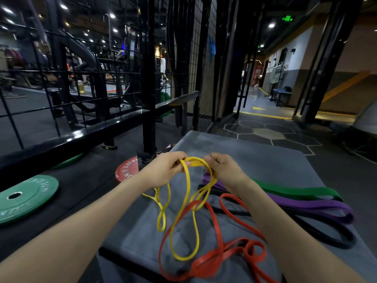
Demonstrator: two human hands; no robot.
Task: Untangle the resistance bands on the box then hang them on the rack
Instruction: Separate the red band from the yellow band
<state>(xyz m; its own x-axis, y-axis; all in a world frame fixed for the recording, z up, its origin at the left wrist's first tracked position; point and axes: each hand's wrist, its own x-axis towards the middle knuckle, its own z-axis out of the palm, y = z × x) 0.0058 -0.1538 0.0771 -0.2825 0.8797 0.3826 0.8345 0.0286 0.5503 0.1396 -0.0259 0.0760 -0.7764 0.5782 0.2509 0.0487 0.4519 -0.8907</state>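
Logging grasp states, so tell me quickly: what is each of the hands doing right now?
Left hand: closed on the yellow band.
Right hand: closed on the same yellow band.

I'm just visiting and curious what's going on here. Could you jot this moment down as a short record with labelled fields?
Place: gym floor beside a black rack
Surface: grey padded box
Left hand: pinching the yellow band
Right hand: gripping the same yellow band
Yellow band: lifted at the top, loops hanging onto the box
Red band: on the box, crossing the yellow one
Other bands: green band, purple band, black band, lying at right
Floor: green weight plate
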